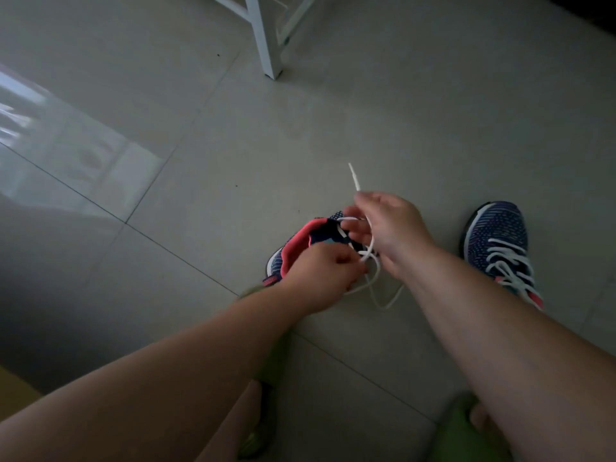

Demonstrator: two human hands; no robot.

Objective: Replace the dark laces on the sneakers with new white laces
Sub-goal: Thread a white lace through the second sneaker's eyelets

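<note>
The left hand (325,275) has its fingers curled tight on the blue and pink sneaker (300,248), which sits on the tiled floor (166,128). Next comes the white lace (366,261) (it loops down onto the floor between the two arms). The right hand (388,228) pinches that lace, and its tip sticks up. Far right, the other sneaker (500,245) already has white laces (510,265) in it.

Head-worn wide-angle view, looking steeply down, close over the tiled floor (300,135), dim, perhaps slightly tilted
</note>
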